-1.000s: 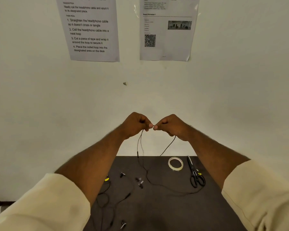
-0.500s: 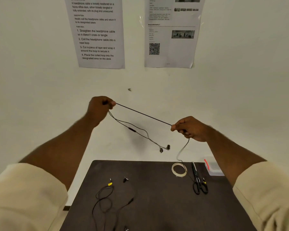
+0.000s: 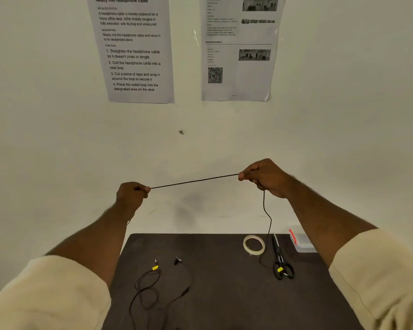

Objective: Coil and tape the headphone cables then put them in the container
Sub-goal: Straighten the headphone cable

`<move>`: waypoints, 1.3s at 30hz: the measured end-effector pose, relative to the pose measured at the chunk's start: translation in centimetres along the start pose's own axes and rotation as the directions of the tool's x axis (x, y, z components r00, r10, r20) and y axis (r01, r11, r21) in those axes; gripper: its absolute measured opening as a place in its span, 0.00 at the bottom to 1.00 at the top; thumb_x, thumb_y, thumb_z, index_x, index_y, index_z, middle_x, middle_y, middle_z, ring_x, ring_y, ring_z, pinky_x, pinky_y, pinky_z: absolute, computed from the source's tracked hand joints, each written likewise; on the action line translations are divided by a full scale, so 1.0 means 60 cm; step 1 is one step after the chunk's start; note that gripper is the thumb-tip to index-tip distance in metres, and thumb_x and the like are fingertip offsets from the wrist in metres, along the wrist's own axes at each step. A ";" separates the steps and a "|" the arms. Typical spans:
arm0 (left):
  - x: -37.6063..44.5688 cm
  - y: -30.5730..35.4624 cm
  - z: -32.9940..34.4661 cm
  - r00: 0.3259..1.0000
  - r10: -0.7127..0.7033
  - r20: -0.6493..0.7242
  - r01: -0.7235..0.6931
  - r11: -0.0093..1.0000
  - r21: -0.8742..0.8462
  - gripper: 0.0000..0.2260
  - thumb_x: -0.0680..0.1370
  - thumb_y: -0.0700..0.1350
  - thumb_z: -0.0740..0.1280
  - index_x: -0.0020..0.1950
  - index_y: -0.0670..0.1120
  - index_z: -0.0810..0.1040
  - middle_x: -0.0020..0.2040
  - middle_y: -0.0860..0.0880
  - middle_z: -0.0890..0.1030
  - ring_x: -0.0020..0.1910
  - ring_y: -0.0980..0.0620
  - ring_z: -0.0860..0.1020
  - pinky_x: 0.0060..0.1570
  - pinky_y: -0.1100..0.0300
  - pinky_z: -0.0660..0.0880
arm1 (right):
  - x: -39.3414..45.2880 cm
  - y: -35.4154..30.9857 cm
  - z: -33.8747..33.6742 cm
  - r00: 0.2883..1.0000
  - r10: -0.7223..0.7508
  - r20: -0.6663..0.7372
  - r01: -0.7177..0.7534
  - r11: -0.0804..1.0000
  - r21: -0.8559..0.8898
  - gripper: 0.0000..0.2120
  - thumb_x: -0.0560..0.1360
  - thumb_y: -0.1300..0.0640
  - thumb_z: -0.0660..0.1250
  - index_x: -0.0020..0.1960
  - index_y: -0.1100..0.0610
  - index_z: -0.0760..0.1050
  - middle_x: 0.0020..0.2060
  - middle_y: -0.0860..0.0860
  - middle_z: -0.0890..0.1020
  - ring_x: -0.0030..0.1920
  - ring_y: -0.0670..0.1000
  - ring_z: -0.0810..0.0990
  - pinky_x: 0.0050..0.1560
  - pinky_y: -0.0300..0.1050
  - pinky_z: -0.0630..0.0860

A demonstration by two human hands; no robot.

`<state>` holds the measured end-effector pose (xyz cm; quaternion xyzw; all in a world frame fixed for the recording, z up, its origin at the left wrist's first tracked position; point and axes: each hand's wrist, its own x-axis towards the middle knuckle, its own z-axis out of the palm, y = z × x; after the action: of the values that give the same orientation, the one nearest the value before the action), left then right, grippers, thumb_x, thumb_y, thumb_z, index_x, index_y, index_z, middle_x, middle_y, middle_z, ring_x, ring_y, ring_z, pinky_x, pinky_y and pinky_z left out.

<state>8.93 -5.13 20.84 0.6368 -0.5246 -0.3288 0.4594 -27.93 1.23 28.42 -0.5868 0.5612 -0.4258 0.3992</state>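
Item: headphone cable [image 3: 193, 181], thin, black. Held in the air above the far edge of the dark surface [image 3: 224, 294], stretched taut between two hands. The left hand [image 3: 131, 195] pinches one part in a closed grip; the right hand [image 3: 265, 178], raised slightly higher, pinches another part, fingers curled round it. From the right hand the remainder hangs slack down to the surface, passing between the tape roll [image 3: 253, 244] and the scissors [image 3: 281, 260]; a yellow tag shows near the scissors' handles.

Handling, by judgement: very light, limp, no stiffness of its own; takes a straight line only under tension and kinks when released. Smooth jacket likely slides through a loose pinch. Earbud and plug ends likely the delicate parts; best held along the plain run, not at those ends.

Second cable [image 3: 150, 287]: lies loosely looped on the surface, left of the tape roll and nearer the person, with a yellow tag.

Container [image 3: 301, 244]: clear with a red edge, just right of the scissors, partly hidden by the right forearm.
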 end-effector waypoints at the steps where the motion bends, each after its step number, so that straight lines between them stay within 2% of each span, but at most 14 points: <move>1: 0.001 -0.005 0.000 1.000 -0.018 -0.001 0.018 1.000 0.006 0.04 0.75 0.33 0.68 0.41 0.38 0.81 0.40 0.41 0.81 0.40 0.46 0.74 0.37 0.62 0.67 | 0.000 -0.003 0.005 1.000 -0.005 0.002 0.005 1.000 0.001 0.04 0.69 0.62 0.75 0.39 0.63 0.83 0.24 0.52 0.66 0.26 0.48 0.59 0.26 0.40 0.54; 4: 0.006 -0.008 0.000 0.997 -0.067 -0.026 0.069 0.996 0.064 0.04 0.73 0.33 0.70 0.47 0.37 0.82 0.49 0.37 0.82 0.48 0.37 0.79 0.45 0.57 0.70 | 0.005 -0.015 0.024 1.000 -0.021 0.013 0.021 1.000 0.006 0.04 0.69 0.62 0.75 0.40 0.63 0.83 0.25 0.52 0.66 0.27 0.48 0.59 0.27 0.41 0.54; 6: 0.001 0.005 0.007 0.996 -0.091 0.000 0.090 0.986 0.141 0.12 0.73 0.39 0.73 0.55 0.38 0.79 0.55 0.39 0.79 0.56 0.37 0.78 0.52 0.54 0.73 | 0.008 -0.020 0.045 0.999 -0.016 0.043 0.017 1.000 -0.013 0.04 0.69 0.62 0.75 0.40 0.64 0.82 0.24 0.52 0.66 0.25 0.48 0.58 0.27 0.41 0.53; 7: -0.006 0.021 0.020 0.997 -0.069 0.046 0.061 0.985 0.164 0.16 0.73 0.41 0.74 0.59 0.39 0.77 0.57 0.39 0.78 0.57 0.39 0.77 0.54 0.53 0.73 | 0.008 -0.022 0.056 0.998 -0.014 0.061 0.016 0.999 -0.029 0.04 0.69 0.62 0.75 0.39 0.64 0.82 0.24 0.52 0.66 0.24 0.47 0.59 0.27 0.40 0.53; 9: -0.037 0.073 0.058 0.974 0.040 0.223 -0.060 0.994 0.087 0.17 0.75 0.43 0.72 0.62 0.40 0.77 0.57 0.41 0.79 0.53 0.45 0.77 0.49 0.58 0.73 | 0.009 -0.025 0.081 0.995 -0.013 0.103 0.020 0.998 -0.061 0.04 0.68 0.62 0.76 0.39 0.62 0.83 0.23 0.51 0.68 0.23 0.46 0.60 0.26 0.39 0.54; 12: -0.100 0.151 0.120 0.868 0.200 0.455 -0.181 0.980 -0.086 0.11 0.79 0.46 0.67 0.57 0.42 0.81 0.54 0.46 0.81 0.54 0.50 0.78 0.50 0.62 0.72 | 0.012 -0.030 0.115 0.987 -0.027 0.157 0.045 0.993 -0.111 0.03 0.69 0.62 0.75 0.38 0.61 0.83 0.23 0.51 0.69 0.24 0.46 0.61 0.26 0.40 0.55; 15: -0.118 0.167 0.139 0.833 0.193 0.519 -0.079 0.969 -0.234 0.12 0.80 0.45 0.66 0.43 0.39 0.81 0.43 0.41 0.83 0.45 0.45 0.82 0.42 0.68 0.78 | 0.014 -0.033 0.119 0.982 -0.035 0.188 0.062 0.988 -0.139 0.08 0.71 0.62 0.73 0.34 0.62 0.80 0.22 0.51 0.65 0.24 0.47 0.58 0.27 0.41 0.54; 18: -0.118 0.167 0.135 0.819 0.097 0.566 0.026 0.978 -0.206 0.13 0.78 0.47 0.68 0.46 0.36 0.82 0.41 0.42 0.83 0.33 0.51 0.75 0.35 0.62 0.75 | 0.010 -0.034 0.107 0.976 -0.034 0.216 0.076 0.979 -0.191 0.08 0.71 0.60 0.73 0.35 0.62 0.81 0.23 0.50 0.65 0.23 0.46 0.59 0.26 0.40 0.54; 22: -0.109 0.179 0.131 0.810 0.058 0.584 -0.066 0.998 -0.008 0.11 0.75 0.46 0.72 0.46 0.37 0.83 0.40 0.42 0.85 0.27 0.56 0.64 0.27 0.64 0.64 | 0.002 -0.031 0.102 0.967 -0.015 0.254 0.086 0.959 -0.271 0.10 0.71 0.60 0.73 0.30 0.57 0.80 0.25 0.52 0.69 0.25 0.47 0.62 0.26 0.40 0.57; 25: -0.109 0.193 0.115 0.778 0.088 0.622 -0.151 0.987 0.050 0.08 0.73 0.44 0.74 0.45 0.38 0.85 0.38 0.43 0.84 0.27 0.56 0.66 0.27 0.64 0.64 | -0.003 -0.032 0.098 0.966 -0.022 0.258 0.095 0.958 -0.272 0.09 0.69 0.57 0.75 0.38 0.63 0.82 0.27 0.53 0.74 0.26 0.45 0.66 0.26 0.38 0.61; 29: -0.094 0.199 0.089 0.828 0.187 0.528 -0.247 0.968 0.046 0.05 0.72 0.41 0.75 0.42 0.39 0.84 0.36 0.43 0.82 0.35 0.53 0.74 0.30 0.66 0.67 | -0.004 -0.034 0.054 0.994 -0.036 0.108 0.054 0.984 -0.171 0.08 0.68 0.57 0.76 0.41 0.63 0.84 0.27 0.53 0.76 0.26 0.46 0.67 0.27 0.38 0.61; 32: -0.065 0.185 0.051 0.877 0.236 0.418 -0.250 0.968 -0.024 0.02 0.73 0.38 0.73 0.41 0.41 0.83 0.33 0.47 0.82 0.37 0.50 0.75 0.31 0.65 0.67 | -0.005 -0.026 -0.007 1.000 -0.009 0.019 0.012 0.993 -0.114 0.10 0.69 0.60 0.76 0.43 0.67 0.82 0.26 0.54 0.74 0.27 0.48 0.64 0.26 0.39 0.58; 35: -0.021 0.168 0.000 0.911 0.252 0.327 -0.267 0.964 0.000 0.07 0.75 0.33 0.69 0.39 0.42 0.82 0.28 0.53 0.82 0.35 0.49 0.74 0.27 0.66 0.64 | -0.008 -0.023 -0.059 0.999 -0.016 -0.051 0.012 0.996 -0.094 0.11 0.69 0.60 0.75 0.44 0.69 0.81 0.26 0.55 0.72 0.29 0.50 0.62 0.25 0.38 0.56; 39: 0.033 0.174 -0.062 0.959 0.210 0.190 -0.220 0.975 0.035 0.15 0.74 0.28 0.62 0.36 0.43 0.81 0.34 0.51 0.84 0.35 0.49 0.74 0.22 0.67 0.60 | -0.003 -0.053 -0.095 0.989 -0.096 -0.116 0.089 0.994 -0.065 0.11 0.69 0.61 0.74 0.44 0.70 0.81 0.26 0.55 0.71 0.29 0.50 0.62 0.24 0.37 0.57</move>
<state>8.91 -6.45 32.03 0.5553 -0.6402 -0.3200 0.4235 -32.29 1.64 33.25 -0.5973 0.5687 -0.4612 0.3273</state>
